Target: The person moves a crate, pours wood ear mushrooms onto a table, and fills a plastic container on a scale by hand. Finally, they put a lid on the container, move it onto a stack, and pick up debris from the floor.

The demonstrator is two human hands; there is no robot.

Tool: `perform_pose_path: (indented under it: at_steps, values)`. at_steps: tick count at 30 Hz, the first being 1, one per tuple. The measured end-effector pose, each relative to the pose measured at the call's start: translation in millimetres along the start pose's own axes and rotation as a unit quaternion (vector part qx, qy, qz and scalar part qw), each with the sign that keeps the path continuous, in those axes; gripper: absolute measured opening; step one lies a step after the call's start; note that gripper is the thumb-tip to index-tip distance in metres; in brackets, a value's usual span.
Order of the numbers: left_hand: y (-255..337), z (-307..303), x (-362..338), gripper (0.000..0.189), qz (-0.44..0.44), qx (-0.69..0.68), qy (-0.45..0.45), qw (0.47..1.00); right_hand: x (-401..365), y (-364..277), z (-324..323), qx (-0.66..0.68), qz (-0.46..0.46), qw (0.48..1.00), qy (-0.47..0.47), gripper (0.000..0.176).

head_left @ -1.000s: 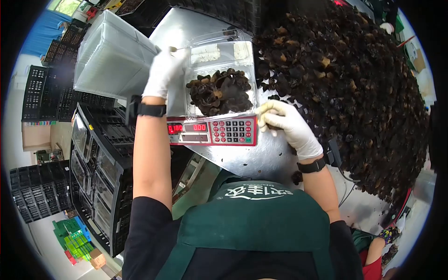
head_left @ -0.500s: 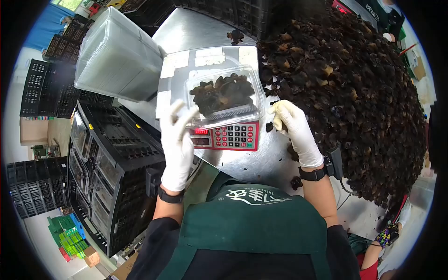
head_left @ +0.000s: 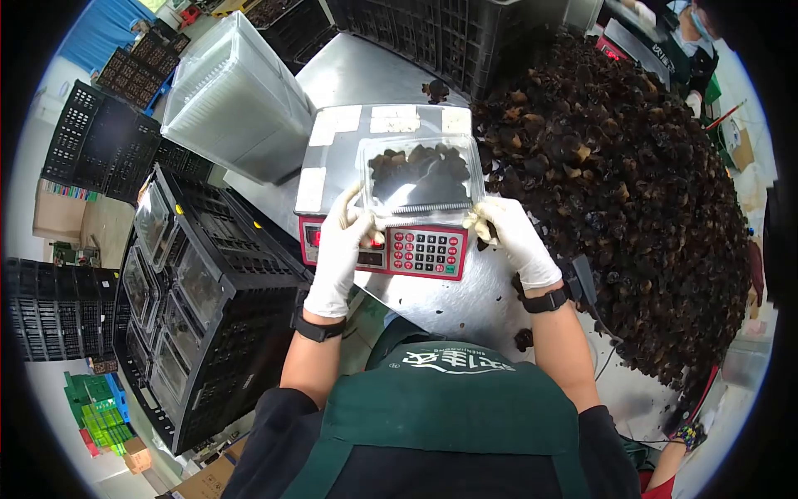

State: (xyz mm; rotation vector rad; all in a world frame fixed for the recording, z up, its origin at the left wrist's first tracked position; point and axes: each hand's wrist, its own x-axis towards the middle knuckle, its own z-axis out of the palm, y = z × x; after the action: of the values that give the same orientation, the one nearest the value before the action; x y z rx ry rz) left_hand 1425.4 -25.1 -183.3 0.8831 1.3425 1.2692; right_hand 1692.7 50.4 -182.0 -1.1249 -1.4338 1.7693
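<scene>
A clear plastic box [head_left: 420,213] with dark, wood-ear-like fungus pieces [head_left: 432,162] inside sits on the plate of a digital scale [head_left: 332,137]. Glare lies across its clear top. My left hand [head_left: 342,249], in a white glove, pinches the box's near left corner, its fingers over part of the scale's display. At the near right corner, my gloved right hand [head_left: 514,237] has its fingers closed on the rim. The scale's red keypad panel [head_left: 428,253] shows between the two hands.
To the right rises a large heap of dark fungus [head_left: 615,183]. Stacked clear containers [head_left: 241,104] stand left of the scale. A black crate [head_left: 220,291] holding filled boxes is at lower left, another black crate [head_left: 424,41] behind. A co-worker [head_left: 682,50] is at upper right.
Both hands have come to the box's near corners and closed on them. The box now sits straighter on the scale. The view has shifted slightly.
</scene>
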Motion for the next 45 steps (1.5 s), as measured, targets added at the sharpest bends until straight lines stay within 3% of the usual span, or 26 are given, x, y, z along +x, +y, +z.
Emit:
perform_pose_path:
  at_steps: [4,5,7,8,10,13,15,17,21,24,26,28,30,32,33,34,36,38,39,40,42,43,44,45]
  values:
    - [-1,18,-29,0.055,0.033,-0.102,0.013,0.994,-16,16,4,-0.07,-0.177,0.98,0.058,0.034]
    - [4,20,-41,0.055,0.027,-0.106,0.018,0.994,-24,10,7,-0.103,-0.172,0.978,0.058,0.035]
    - [25,27,-64,0.054,0.026,-0.121,0.036,0.992,-50,-24,13,-0.007,-0.03,0.998,0.059,0.032]
    - [41,28,-75,0.054,0.026,-0.133,0.038,0.99,-54,-27,13,0.042,-0.014,0.998,0.042,0.032]
    - [76,17,-93,0.055,0.045,-0.174,0.027,0.983,-58,-39,19,0.045,-0.072,0.996,-0.007,0.041]
    - [136,-15,-124,0.052,0.083,-0.134,0.124,0.98,-58,-58,34,0.049,-0.147,0.982,-0.11,0.059]
    - [152,-57,-151,0.051,0.168,-0.113,0.202,0.958,-55,-62,34,0.012,-0.153,0.978,-0.142,0.065]
    - [174,-103,-186,0.054,0.241,-0.085,0.282,0.925,-53,-53,30,0.0,-0.121,0.985,-0.125,0.059]
    - [178,-220,-246,0.055,0.334,0.009,0.487,0.807,-57,-30,17,0.026,-0.085,0.992,-0.086,0.048]
    - [144,-325,-276,0.056,0.328,-0.004,0.633,0.701,-58,-16,8,0.046,-0.081,0.994,-0.065,0.043]
    - [114,-387,-289,0.051,0.267,-0.048,0.643,0.716,-59,-10,2,0.061,-0.08,0.993,-0.054,0.043]
    - [87,-407,-289,0.016,0.144,-0.095,0.572,0.802,-61,-10,-2,0.06,-0.079,0.994,-0.046,0.041]
    - [101,-352,-265,0.016,-0.007,-0.198,0.556,0.807,-66,-8,-5,0.061,-0.08,0.995,-0.027,0.04]
    - [107,-346,-247,0.031,0.048,-0.05,0.517,0.853,-70,-3,-10,0.068,-0.069,0.995,-0.014,0.038]
    - [116,-337,-221,0.043,0.101,0.034,0.523,0.846,-74,-5,-10,0.081,-0.056,0.995,-0.015,0.036]
    - [141,-317,-198,0.045,0.094,0.108,0.439,0.887,-79,-10,-8,0.067,-0.04,0.997,0.003,0.034]
    - [193,-227,-139,0.04,0.155,0.244,0.319,0.903,-84,-9,-8,0.092,-0.022,0.995,0.008,0.031]
    - [221,-162,-83,0.041,0.226,0.38,0.184,0.878,-90,-15,-7,0.067,-0.011,0.998,0.008,0.029]
    - [230,-142,-55,0.039,0.222,0.44,0.128,0.861,-94,-16,-6,0.076,-0.001,0.997,0.01,0.028]
    - [226,-136,-20,0.043,0.324,0.527,0.097,0.78,-99,-16,-6,0.078,-0.007,0.997,0.013,0.029]
    - [225,-134,37,0.051,0.368,0.696,0.118,0.606,-107,-9,-11,0.081,-0.005,0.996,0.032,0.029]
    - [219,-148,60,0.053,0.401,0.728,0.12,0.543,-117,-10,-15,0.075,-0.01,0.996,0.047,0.029]
    - [216,-163,83,0.051,0.326,0.77,0.137,0.531,-125,-8,-19,0.071,-0.014,0.996,0.06,0.029]
    - [222,-158,83,0.047,0.194,0.778,0.117,0.587,-135,-2,-25,0.087,0.001,0.993,0.079,0.029]
